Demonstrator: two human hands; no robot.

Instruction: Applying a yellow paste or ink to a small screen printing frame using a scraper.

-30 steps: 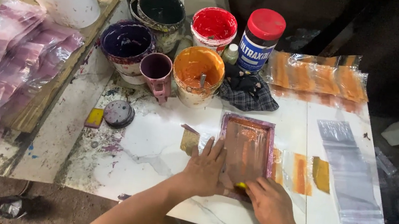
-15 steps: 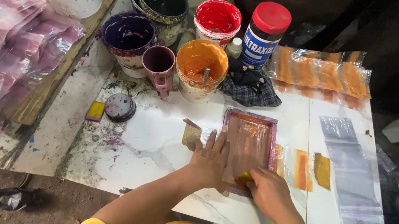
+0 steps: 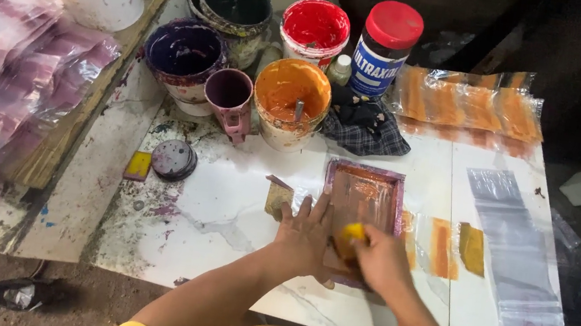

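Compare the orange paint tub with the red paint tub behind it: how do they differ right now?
The orange paint tub stands nearer the hands, beside the pink mug; the red paint tub sits farther back, next to the red-lidded jar. A stick stands in the orange tub; none shows in the red tub. The orange tub looks larger in view. Both are open, round and paint-smeared.

I see a stained white table (image 3: pixel 225 207). Beyond its small printing frame (image 3: pixel 363 199) stand an orange paint tub (image 3: pixel 291 100), purple mug (image 3: pixel 230 99) and dark cloth (image 3: pixel 366 124); clear bags (image 3: pixel 510 252) lie to the frame's right.
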